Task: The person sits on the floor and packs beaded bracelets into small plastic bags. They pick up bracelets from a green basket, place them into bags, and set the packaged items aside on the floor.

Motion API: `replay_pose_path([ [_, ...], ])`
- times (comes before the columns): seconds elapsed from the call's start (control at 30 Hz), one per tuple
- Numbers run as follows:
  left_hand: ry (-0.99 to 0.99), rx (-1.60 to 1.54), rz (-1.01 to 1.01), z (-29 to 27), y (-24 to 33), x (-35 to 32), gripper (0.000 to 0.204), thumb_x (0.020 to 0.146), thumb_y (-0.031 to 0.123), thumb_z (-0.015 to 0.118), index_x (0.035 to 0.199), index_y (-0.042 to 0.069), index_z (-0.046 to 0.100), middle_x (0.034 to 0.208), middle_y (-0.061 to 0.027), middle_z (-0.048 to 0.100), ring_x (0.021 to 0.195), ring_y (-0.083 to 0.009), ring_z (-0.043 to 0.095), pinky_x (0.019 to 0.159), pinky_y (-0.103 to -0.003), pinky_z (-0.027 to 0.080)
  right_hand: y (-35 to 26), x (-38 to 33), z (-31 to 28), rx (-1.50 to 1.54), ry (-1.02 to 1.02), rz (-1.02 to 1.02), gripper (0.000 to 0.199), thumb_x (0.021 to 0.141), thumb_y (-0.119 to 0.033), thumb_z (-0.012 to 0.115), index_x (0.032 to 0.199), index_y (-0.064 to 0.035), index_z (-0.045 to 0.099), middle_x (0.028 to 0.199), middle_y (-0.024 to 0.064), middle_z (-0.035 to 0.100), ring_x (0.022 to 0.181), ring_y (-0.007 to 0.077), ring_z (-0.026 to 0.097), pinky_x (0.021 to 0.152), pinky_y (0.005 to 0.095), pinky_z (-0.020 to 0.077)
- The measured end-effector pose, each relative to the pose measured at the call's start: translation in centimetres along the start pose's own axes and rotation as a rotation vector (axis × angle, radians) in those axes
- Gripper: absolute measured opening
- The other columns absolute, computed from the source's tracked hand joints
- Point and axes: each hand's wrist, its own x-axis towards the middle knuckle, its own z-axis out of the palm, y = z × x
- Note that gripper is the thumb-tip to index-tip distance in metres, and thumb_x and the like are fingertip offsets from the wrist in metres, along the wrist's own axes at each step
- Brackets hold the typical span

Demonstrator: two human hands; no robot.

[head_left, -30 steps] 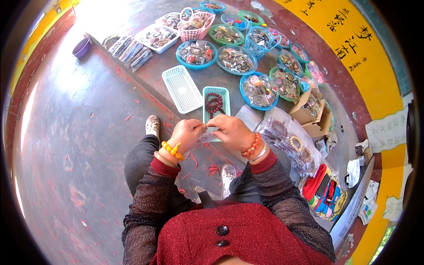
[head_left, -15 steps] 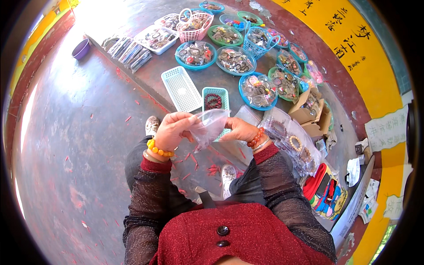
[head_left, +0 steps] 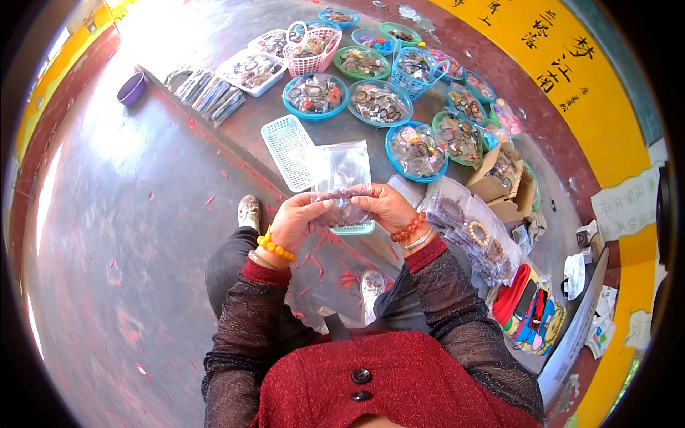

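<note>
A clear plastic bag (head_left: 340,162) is held up in front of me, its upper part flat and see-through. On its left lower edge my left hand (head_left: 294,222) is closed, thumb on the front. My right hand (head_left: 394,211) pinches the right lower edge the same way. Dark reddish shapes show through the plastic; I cannot tell whether they lie inside it or behind. Behind the bag stands a mint-green basket (head_left: 354,230), mostly covered by the bag and hands. Left of it is a white perforated basket (head_left: 285,151).
Beyond are basins of bagged bracelets, such as a blue one (head_left: 314,98), and a blue handled basket (head_left: 416,70). At the right lie an open cardboard box (head_left: 492,187), a large clear bag of bracelets (head_left: 471,232) and a colourful bag (head_left: 531,314). A purple basin (head_left: 131,89) stands far left.
The bag has gone from crumpled and tilted to upright and spread flat. My left hand has moved right and down, and both hands now grip its lower sides.
</note>
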Motion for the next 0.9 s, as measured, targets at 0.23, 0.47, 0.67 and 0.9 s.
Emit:
replay_pose_path([
  [0.23,0.02,0.05,0.028,-0.4,-0.2,0.3,0.015,0.086,0.007,0.058,0.098,-0.001,0.061,0.084,-0.0056,0.063,0.074,-0.0131,0.061,0.066,-0.025,0.048,-0.1,-0.4,1.0,-0.096,0.103,-0.071,0.021,0.086,-0.004,0.058,0.105,0.0024,0.062,0.094,0.0066,0.065,0.082,0.0133,0.064,0.073,0.0257,0.0525],
  [0.47,0.063,0.109,0.053,-0.5,-1.6,1.3,0.014,0.088,0.01,0.056,0.098,0.001,0.06,0.082,-0.0026,0.063,0.068,-0.0118,0.062,0.058,-0.023,0.049,1.4,0.1,0.9,-0.039,0.147,-0.14,0.019,0.086,-0.005,0.056,0.103,0.0026,0.062,0.094,0.0059,0.065,0.081,0.0117,0.062,0.071,0.0247,0.0515],
  [0.67,0.08,0.233,-0.061,1.0,-1.3,1.2,0.029,0.094,0.029,0.05,0.102,0.002,0.057,0.083,-0.009,0.066,0.073,-0.0188,0.066,0.058,-0.024,0.049,-0.6,-2.3,0.4,0.082,0.251,-0.225,0.016,0.086,-0.001,0.056,0.1,0.0042,0.062,0.094,0.0073,0.064,0.081,0.0139,0.063,0.073,0.0273,0.053],
  [0.9,0.112,0.333,-0.056,2.0,-1.1,0.8,0.024,0.094,0.024,0.049,0.101,0.003,0.057,0.083,-0.0115,0.068,0.073,-0.0181,0.066,0.063,-0.024,0.049,-4.9,-8.6,-8.7,0.037,0.477,-0.233,0.02,0.085,-0.007,0.061,0.103,0.0005,0.06,0.09,0.0066,0.065,0.077,0.0152,0.063,0.069,0.0305,0.0528],
])
